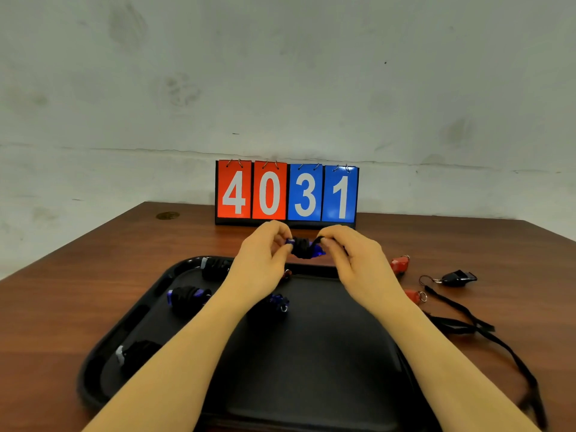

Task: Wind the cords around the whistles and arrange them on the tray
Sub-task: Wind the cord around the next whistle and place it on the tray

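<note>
Above the far edge of the black tray point(311, 353) I hold a blue whistle point(307, 248) with black cord wound round its middle. My left hand point(265, 260) pinches its left end. My right hand point(352, 260) pinches the cord at its right end. Several wound whistles lie on the tray: one at the far left point(215, 268), a blue one point(187, 297), another blue one point(276, 304) beside my left wrist, and one with a white end point(134, 353) near the left rim. A small red piece point(287, 273) shows behind my left hand.
On the wooden table point(62, 307) right of the tray lie two red whistles point(400, 264) point(414, 296) and a black whistle point(458, 278) with loose black cords point(467, 325) trailing toward me. A flip scoreboard point(286, 193) reading 4031 stands at the table's back against the wall.
</note>
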Tool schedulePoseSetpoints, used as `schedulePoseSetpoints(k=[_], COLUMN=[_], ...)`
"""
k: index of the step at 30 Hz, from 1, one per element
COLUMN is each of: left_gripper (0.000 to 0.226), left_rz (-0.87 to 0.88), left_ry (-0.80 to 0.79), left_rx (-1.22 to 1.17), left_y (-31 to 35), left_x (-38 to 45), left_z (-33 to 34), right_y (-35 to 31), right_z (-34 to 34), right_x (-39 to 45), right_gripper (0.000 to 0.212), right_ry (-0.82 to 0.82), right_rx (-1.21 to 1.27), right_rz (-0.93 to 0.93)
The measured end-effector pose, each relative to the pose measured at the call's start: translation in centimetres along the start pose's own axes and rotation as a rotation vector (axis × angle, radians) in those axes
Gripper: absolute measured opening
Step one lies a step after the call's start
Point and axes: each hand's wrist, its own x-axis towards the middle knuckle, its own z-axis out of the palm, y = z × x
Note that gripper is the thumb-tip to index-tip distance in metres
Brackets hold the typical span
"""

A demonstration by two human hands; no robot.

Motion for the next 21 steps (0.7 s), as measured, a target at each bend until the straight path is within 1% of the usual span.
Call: schedulePoseSetpoints(k=[3,8,14,21], left_gripper=[0.013,0.014,0.015,0.015], left_rz=[0.046,0.074,0.082,0.059], left_ry=[-0.03,-0.084,-0.101,-0.123], left_rx=[-0.042,-0.086,-0.106,-0.242], left_y=[0.3,0.4,0.5,0.6], left_x=[-0.2,-0.4,-0.4,-0.3], left_z=[-0.1,-0.2,-0.3,-0.3], right_y=[-0.1,-0.4,-0.3,-0.2], right_z=[0.0,-0.4,-0.6,-1.0], right_x=[0.1,0.2,0.4,0.6], right_gripper=[0.017,0.016,0.016,0.013], right_ry=[0.033,0.082,0.134,0.103], right_rx=[0.147,0.34,0.534,0.887], right_rz=[0.12,0.271,0.371,0.584])
